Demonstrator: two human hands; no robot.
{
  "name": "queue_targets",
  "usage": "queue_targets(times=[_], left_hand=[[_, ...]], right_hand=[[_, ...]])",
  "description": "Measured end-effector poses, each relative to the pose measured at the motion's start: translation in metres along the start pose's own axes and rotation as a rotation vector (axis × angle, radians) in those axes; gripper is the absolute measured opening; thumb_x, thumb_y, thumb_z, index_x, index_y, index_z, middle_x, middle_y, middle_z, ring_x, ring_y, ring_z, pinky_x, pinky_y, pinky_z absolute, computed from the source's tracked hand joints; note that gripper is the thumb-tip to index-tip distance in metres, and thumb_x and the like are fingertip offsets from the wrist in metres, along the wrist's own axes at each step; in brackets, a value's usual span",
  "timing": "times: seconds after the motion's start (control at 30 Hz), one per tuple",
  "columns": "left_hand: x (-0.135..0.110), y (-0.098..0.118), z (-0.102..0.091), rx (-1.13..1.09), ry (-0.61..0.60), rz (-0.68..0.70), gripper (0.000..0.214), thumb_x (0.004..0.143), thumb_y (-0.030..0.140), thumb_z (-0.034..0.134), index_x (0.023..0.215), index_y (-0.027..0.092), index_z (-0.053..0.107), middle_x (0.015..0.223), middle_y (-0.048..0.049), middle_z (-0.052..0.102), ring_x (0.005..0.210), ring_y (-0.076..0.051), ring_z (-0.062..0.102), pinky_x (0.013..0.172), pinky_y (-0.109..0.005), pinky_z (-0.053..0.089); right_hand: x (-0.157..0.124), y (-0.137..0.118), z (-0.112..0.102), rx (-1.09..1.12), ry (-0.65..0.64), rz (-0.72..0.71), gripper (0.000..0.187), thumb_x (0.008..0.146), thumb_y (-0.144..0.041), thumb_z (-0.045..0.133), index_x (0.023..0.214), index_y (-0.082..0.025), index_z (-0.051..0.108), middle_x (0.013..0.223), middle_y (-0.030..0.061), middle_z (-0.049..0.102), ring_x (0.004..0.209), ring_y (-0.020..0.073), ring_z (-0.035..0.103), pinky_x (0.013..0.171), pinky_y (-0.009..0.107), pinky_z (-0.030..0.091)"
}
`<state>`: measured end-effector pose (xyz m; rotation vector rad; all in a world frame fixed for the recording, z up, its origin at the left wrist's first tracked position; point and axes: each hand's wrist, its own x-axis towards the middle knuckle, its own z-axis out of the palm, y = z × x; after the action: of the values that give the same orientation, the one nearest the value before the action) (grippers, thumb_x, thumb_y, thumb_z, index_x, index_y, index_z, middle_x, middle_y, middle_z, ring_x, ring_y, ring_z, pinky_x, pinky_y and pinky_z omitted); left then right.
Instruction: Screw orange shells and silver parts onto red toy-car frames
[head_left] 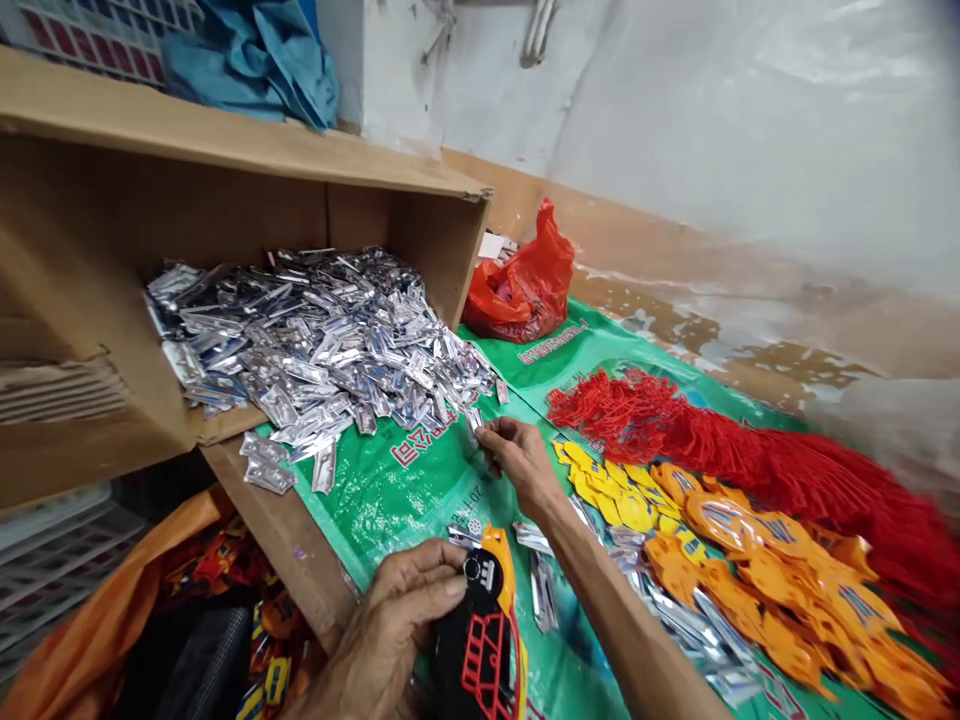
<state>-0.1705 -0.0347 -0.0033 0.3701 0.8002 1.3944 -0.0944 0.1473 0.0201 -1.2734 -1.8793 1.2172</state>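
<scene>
My left hand (pixel 401 620) is closed around a black, red and orange plastic toy piece (pixel 484 630) near the bottom middle, thumb pressed by its round hub. My right hand (pixel 517 460) reaches forward over the green woven sheet (pixel 397 490), its fingers pinched on a small silver foil packet (pixel 474 422) at the edge of the silver packet heap (pixel 322 340). That heap spills out of a cardboard box (pixel 90 290) lying on its side. A few loose silver packets (pixel 540 575) lie between my hands.
Rows of orange and yellow plastic pieces (pixel 750 560) lie on the right, beside a long bundle of red tassels (pixel 750 450). A red plastic bag (pixel 525 285) sits by the wall. Blue cloth (pixel 255 55) tops the box. An orange bag of toy parts (pixel 217 600) is lower left.
</scene>
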Motion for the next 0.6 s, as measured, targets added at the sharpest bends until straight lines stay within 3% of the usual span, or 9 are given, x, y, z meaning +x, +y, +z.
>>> queue_targets(times=[0.1, 0.2, 0.3, 0.4, 0.6], left_hand=[[-0.005, 0.003, 0.003, 0.035, 0.028, -0.022, 0.030, 0.069, 0.038, 0.084, 0.084, 0.015, 0.073, 0.075, -0.0046, 0.072, 0.069, -0.015, 0.065, 0.067, -0.021, 0.048], [-0.006, 0.007, 0.011, 0.079, 0.074, -0.018, 0.035, 0.063, 0.039, 0.089, 0.085, 0.017, 0.072, 0.076, -0.0012, 0.071, 0.070, -0.014, 0.064, 0.068, -0.020, 0.049], [-0.002, 0.007, 0.025, 0.130, 0.071, 0.020, 0.040, 0.062, 0.041, 0.091, 0.089, 0.020, 0.071, 0.077, 0.0015, 0.071, 0.069, -0.012, 0.062, 0.064, -0.017, 0.048], [0.001, -0.003, 0.046, 0.251, 0.004, 0.023, 0.041, 0.065, 0.043, 0.088, 0.091, 0.019, 0.069, 0.078, 0.0019, 0.070, 0.070, -0.011, 0.061, 0.064, -0.016, 0.047], [-0.006, -0.037, 0.087, 0.680, -0.232, -0.008, 0.037, 0.081, 0.046, 0.070, 0.101, 0.015, 0.067, 0.081, -0.0012, 0.069, 0.074, -0.015, 0.061, 0.065, -0.021, 0.047]], right_hand=[[-0.051, -0.004, -0.036, 0.145, -0.048, 0.062, 0.028, 0.086, -0.042, 0.063, 0.080, -0.015, 0.059, 0.071, 0.0002, 0.061, 0.065, 0.0134, 0.060, 0.057, 0.027, 0.051], [-0.106, -0.005, -0.070, 0.266, -0.002, 0.103, 0.029, 0.081, -0.046, 0.065, 0.083, -0.017, 0.059, 0.074, 0.0024, 0.065, 0.065, 0.0154, 0.062, 0.061, 0.031, 0.052], [-0.158, 0.004, -0.097, 0.317, 0.158, 0.129, 0.027, 0.081, -0.043, 0.066, 0.090, -0.018, 0.064, 0.064, -0.0011, 0.060, 0.059, 0.0116, 0.055, 0.059, 0.027, 0.047], [-0.204, 0.015, -0.118, 0.313, 0.272, 0.117, 0.025, 0.083, -0.040, 0.067, 0.095, -0.018, 0.070, 0.057, -0.0037, 0.051, 0.056, 0.0092, 0.049, 0.055, 0.024, 0.041], [-0.258, 0.011, -0.131, 0.534, 0.248, 0.211, 0.034, 0.069, -0.037, 0.083, 0.091, -0.020, 0.063, 0.075, -0.0005, 0.062, 0.046, 0.0094, 0.055, 0.037, 0.023, 0.046]])
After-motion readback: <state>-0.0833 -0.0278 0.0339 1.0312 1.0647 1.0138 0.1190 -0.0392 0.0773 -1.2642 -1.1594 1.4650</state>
